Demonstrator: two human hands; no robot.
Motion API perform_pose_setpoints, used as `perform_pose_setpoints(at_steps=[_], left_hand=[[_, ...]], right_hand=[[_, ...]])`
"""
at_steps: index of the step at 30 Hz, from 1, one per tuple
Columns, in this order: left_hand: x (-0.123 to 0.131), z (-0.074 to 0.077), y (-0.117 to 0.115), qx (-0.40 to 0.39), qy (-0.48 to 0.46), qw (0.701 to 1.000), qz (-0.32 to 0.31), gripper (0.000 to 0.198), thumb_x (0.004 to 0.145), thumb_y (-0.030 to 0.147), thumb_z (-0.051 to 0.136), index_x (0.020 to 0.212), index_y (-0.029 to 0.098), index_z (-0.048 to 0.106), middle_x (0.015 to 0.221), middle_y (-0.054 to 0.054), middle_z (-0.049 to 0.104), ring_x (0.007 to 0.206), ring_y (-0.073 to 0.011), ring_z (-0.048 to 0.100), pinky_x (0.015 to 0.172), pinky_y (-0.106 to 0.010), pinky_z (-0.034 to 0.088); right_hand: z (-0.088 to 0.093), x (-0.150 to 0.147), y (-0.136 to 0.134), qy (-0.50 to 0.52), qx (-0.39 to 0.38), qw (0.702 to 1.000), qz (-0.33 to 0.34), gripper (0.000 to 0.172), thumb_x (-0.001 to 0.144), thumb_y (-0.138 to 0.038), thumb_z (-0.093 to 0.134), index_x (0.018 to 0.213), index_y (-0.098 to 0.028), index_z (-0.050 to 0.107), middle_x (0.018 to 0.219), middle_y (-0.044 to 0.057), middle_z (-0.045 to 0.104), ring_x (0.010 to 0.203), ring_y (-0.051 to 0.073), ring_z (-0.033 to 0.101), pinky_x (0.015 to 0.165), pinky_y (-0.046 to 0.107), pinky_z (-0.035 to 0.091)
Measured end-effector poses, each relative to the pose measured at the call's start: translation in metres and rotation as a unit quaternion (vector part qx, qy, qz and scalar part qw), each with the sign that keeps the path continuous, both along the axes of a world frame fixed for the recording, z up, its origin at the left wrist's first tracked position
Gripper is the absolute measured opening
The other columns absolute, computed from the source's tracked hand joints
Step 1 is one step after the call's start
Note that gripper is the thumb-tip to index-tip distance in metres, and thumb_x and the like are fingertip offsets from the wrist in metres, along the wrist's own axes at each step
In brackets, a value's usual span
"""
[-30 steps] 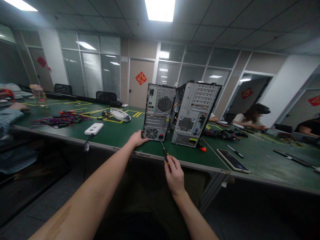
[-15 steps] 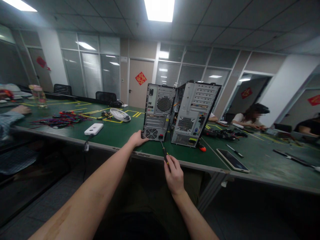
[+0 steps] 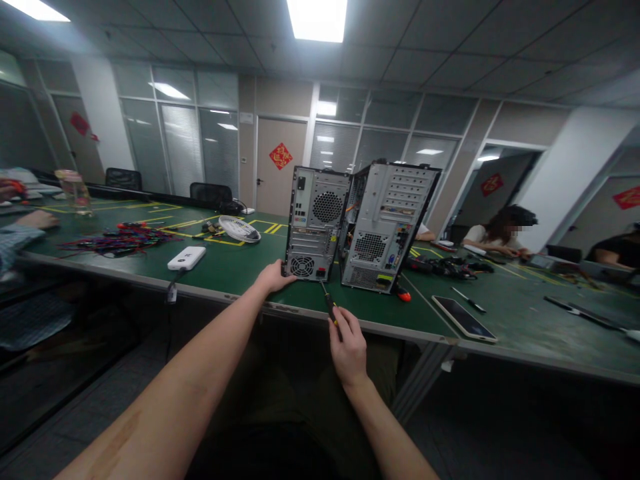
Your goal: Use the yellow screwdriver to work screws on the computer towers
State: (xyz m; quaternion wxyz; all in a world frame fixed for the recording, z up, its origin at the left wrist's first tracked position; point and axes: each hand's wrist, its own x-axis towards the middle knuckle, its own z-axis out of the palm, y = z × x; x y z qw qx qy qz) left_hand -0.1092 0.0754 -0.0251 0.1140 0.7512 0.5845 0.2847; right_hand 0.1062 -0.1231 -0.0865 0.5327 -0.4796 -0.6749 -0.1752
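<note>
In the head view, a black and silver desktop computer case (image 3: 313,230) stands upright with its rear panel towards me. My left hand (image 3: 274,277) grips its lower left corner, the thumb along the bottom edge and the other fingers partly hidden by the side. My right hand (image 3: 349,347) is closed around the handle of a black and yellow screwdriver (image 3: 330,307). The screwdriver's tip points up at the case's bottom edge, below the red switch; whether it touches a screw is too small to tell. A second computer case (image 3: 387,233) stands just to the right.
A phone (image 3: 464,319), a pen-like tool (image 3: 468,300) and an orange-tipped object (image 3: 404,295) lie to the right. Leftwards are a white power bank (image 3: 187,259) with a cable, tangled wires (image 3: 123,240) and a white oval frame (image 3: 240,229). Other people sit at both table ends.
The view has shifted very slightly. Both hands, the screwdriver and the cases keep practically the same positions.
</note>
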Motion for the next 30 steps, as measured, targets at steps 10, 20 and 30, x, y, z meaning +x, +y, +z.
perform_pose_setpoints(at_steps=[10,20,30], left_hand=[[-0.0002,-0.0017,0.0021,0.008,0.015,1.000,0.000,0.069,0.079,0.063,0.072,0.128,0.016,0.057,0.127,-0.018,0.071,0.115,-0.0331,0.068,0.091,-0.035,0.053],[0.0002,0.0008,-0.0014,0.005,0.003,1.000,-0.001,0.067,0.080,0.060,0.073,0.128,0.016,0.057,0.128,-0.018,0.070,0.115,-0.0323,0.069,0.090,-0.034,0.053],[0.0003,0.0008,-0.0018,0.004,0.003,1.000,0.001,0.070,0.079,0.061,0.073,0.130,0.016,0.056,0.129,-0.018,0.070,0.117,-0.0325,0.068,0.091,-0.034,0.053]], right_hand=[[0.0008,-0.0036,0.0040,-0.017,0.049,0.999,0.009,0.032,0.100,-0.020,0.057,0.131,-0.016,0.068,0.118,0.015,0.069,0.107,0.022,0.070,0.095,0.036,0.060],[0.0025,-0.0047,0.0052,0.012,0.057,0.998,0.007,0.028,0.099,-0.024,0.061,0.125,-0.015,0.069,0.107,0.013,0.070,0.098,0.021,0.071,0.088,0.035,0.062],[0.0012,-0.0023,0.0043,-0.040,0.050,0.998,-0.002,0.034,0.101,-0.017,0.054,0.132,-0.018,0.069,0.121,0.017,0.069,0.112,0.024,0.068,0.098,0.040,0.059]])
